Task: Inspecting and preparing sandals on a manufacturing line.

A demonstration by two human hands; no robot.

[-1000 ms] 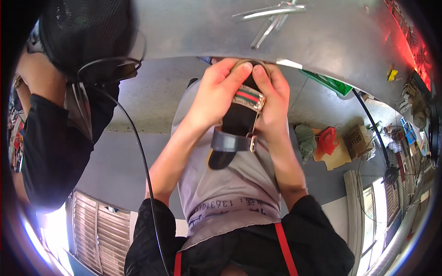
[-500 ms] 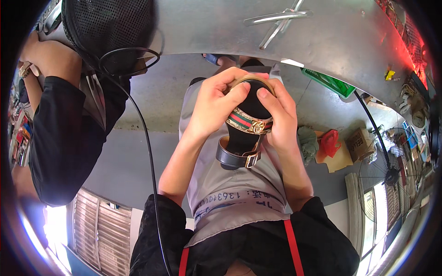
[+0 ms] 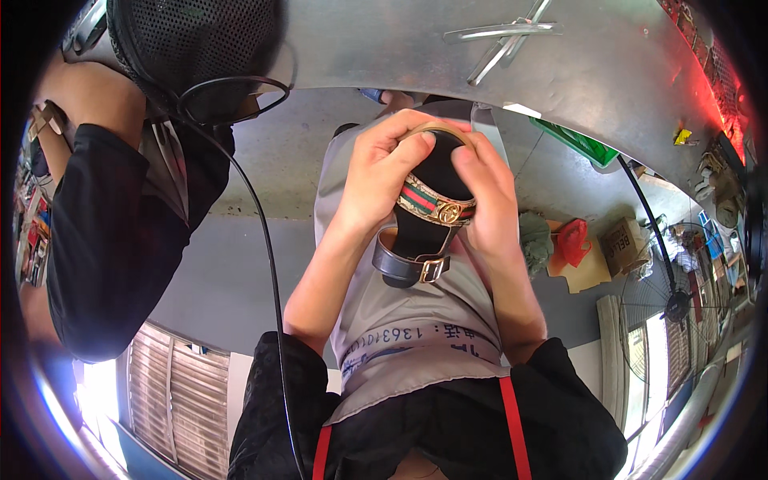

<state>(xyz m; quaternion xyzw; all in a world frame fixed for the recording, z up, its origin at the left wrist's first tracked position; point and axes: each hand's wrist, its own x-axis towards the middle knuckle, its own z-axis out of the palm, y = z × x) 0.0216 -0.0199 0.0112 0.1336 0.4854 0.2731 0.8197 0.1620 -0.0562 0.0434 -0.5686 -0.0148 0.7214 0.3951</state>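
Note:
Between my hands, above my grey apron, is a sandal with a black insole. Its toe end points away from me. A patterned band with green and red stripes and a gold buckle crosses its middle, and a dark ankle strap with a gold buckle loops over the heel end. My left hand is closed round the left side, its thumb on the rim near the toe. My right hand grips the right side, thumb over the insole. The fingers beneath the sole are mostly hidden.
A grey metal work surface spans the far side, with crossed metal strips on it. Another person in a dark sleeve works at the left. A black cable hangs beside my left arm. A green crate and a fan are right.
The sandal stays in both hands, tilted slightly. My right thumb has shifted a little at the insole's edge. The whole view has moved slightly.

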